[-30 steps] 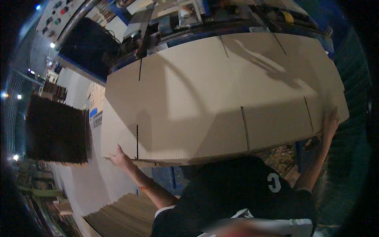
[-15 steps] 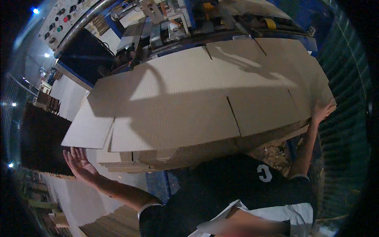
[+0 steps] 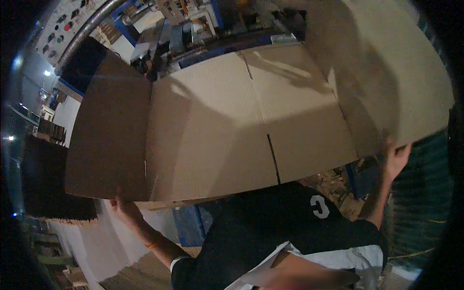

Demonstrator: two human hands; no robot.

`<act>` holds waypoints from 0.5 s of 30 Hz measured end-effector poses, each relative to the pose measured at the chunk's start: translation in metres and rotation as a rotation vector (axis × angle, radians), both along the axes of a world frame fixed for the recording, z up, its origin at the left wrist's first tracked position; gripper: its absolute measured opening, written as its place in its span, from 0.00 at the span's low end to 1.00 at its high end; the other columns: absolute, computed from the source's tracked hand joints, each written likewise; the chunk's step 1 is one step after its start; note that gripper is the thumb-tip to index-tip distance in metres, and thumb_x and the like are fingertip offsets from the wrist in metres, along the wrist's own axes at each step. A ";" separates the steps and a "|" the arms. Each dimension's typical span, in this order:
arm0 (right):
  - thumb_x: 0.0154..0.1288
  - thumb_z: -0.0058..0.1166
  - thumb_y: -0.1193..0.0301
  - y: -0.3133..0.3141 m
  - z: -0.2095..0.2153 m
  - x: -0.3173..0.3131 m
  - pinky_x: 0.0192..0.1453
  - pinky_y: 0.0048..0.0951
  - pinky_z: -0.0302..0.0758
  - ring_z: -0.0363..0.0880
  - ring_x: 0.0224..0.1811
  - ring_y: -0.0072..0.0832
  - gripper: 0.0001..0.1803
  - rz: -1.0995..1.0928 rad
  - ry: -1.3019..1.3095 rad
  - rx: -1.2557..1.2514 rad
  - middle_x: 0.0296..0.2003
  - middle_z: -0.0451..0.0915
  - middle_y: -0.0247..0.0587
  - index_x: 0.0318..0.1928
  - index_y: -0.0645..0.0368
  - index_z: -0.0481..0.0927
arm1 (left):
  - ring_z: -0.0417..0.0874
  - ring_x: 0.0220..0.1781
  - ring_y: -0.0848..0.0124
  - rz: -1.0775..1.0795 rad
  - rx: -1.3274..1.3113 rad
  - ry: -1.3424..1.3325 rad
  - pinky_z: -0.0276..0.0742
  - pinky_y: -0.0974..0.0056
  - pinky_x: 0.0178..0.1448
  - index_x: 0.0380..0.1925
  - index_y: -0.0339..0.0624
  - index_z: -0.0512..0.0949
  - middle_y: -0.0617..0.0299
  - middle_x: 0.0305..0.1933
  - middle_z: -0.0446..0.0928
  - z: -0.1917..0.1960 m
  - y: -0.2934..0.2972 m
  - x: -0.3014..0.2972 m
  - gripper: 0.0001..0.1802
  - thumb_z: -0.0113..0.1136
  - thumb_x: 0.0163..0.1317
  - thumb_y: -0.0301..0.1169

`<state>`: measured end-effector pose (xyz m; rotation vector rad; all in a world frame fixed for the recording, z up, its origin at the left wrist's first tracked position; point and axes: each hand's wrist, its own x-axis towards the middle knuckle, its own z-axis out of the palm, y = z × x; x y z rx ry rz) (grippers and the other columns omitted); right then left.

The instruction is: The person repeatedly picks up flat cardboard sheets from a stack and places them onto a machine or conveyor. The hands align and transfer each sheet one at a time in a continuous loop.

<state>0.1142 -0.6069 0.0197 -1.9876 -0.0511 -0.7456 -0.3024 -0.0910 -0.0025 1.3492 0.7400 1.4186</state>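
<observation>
A wide brown cardboard box blank (image 3: pixel 208 121) spans the space before me, with dark slots cut into its edges. Its left panel and right panel are bent up along the creases, the right one rising high. My left hand (image 3: pixel 124 212) pinches the near edge of the left panel, its fingertips partly hidden by the board. At the right panel's lower edge, my right hand (image 3: pixel 398 158) is closed on the cardboard. A little of another board shows under the near edge.
Beyond the blank stands a blue-framed machine (image 3: pixel 212 19), with a button panel (image 3: pixel 60 29) at the far left. Dark stacked sheets (image 3: pixel 53 179) are at left. Cardboard scraps (image 3: pixel 331 186) lie below on the right, near a green ribbed curtain (image 3: pixel 415 208).
Both end panels have swung up from lying nearly flat. My left hand has gone from open fingers beneath the corner to pinching the edge, moving right and slightly down.
</observation>
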 end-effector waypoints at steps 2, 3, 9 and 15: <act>0.60 0.55 0.66 0.019 -0.011 -0.031 0.60 0.40 0.66 0.72 0.55 0.39 0.24 0.350 -0.145 -0.391 0.53 0.73 0.51 0.55 0.64 0.70 | 0.73 0.52 0.63 0.034 0.038 0.152 0.68 0.59 0.58 0.50 0.33 0.69 0.54 0.51 0.72 -0.009 -0.035 0.016 0.20 0.57 0.57 0.25; 0.59 0.56 0.66 0.028 -0.013 -0.038 0.60 0.42 0.66 0.72 0.56 0.41 0.23 0.627 -0.256 -0.567 0.54 0.72 0.51 0.54 0.61 0.72 | 0.73 0.53 0.62 0.031 0.078 0.212 0.67 0.58 0.60 0.50 0.32 0.70 0.52 0.52 0.73 -0.015 -0.048 0.030 0.20 0.56 0.57 0.25; 0.56 0.54 0.66 0.093 -0.028 -0.051 0.62 0.42 0.66 0.68 0.61 0.37 0.20 1.093 -0.402 -1.062 0.58 0.71 0.32 0.52 0.43 0.75 | 0.66 0.65 0.54 -0.326 0.814 0.913 0.56 0.52 0.68 0.52 0.38 0.74 0.48 0.60 0.69 -0.010 -0.088 0.088 0.23 0.52 0.52 0.21; 0.47 0.60 0.67 0.106 -0.037 -0.030 0.62 0.43 0.66 0.65 0.62 0.41 0.25 1.224 -0.357 -1.028 0.57 0.71 0.36 0.50 0.50 0.77 | 0.64 0.66 0.53 -0.500 0.933 1.184 0.54 0.51 0.70 0.54 0.43 0.73 0.52 0.62 0.67 0.005 -0.087 0.108 0.24 0.51 0.54 0.22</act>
